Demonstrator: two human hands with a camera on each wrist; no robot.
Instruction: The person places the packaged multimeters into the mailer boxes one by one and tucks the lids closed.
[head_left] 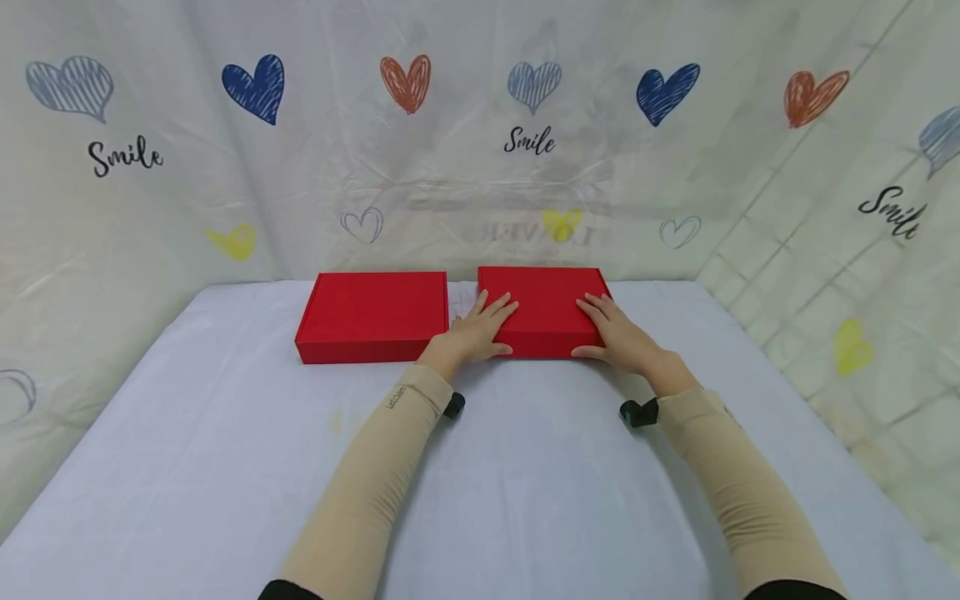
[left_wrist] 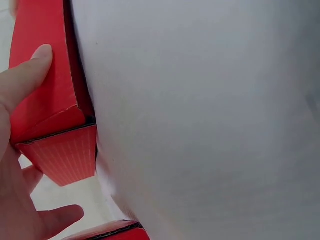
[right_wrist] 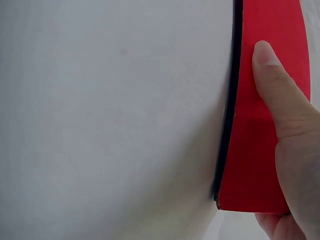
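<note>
Two flat red boxes lie side by side at the far end of the table, a narrow gap between them. Both hands rest on the right red box (head_left: 546,292). My left hand (head_left: 474,335) spreads its fingers over the left part of its lid, with the thumb (left_wrist: 37,67) against the front face. On the opposite end, my right hand (head_left: 626,337) lays extended fingers on the lid, its thumb (right_wrist: 272,75) flat on the front face. The left red box (head_left: 375,308) sits beside my left hand, its lid closed.
A white cloth (head_left: 525,483) covers the table. Behind the boxes hangs a pale curtain (head_left: 465,150) printed with hearts and "Smile". Dark wrist cameras (head_left: 640,412) sit below both hands, over beige sleeves (head_left: 363,483).
</note>
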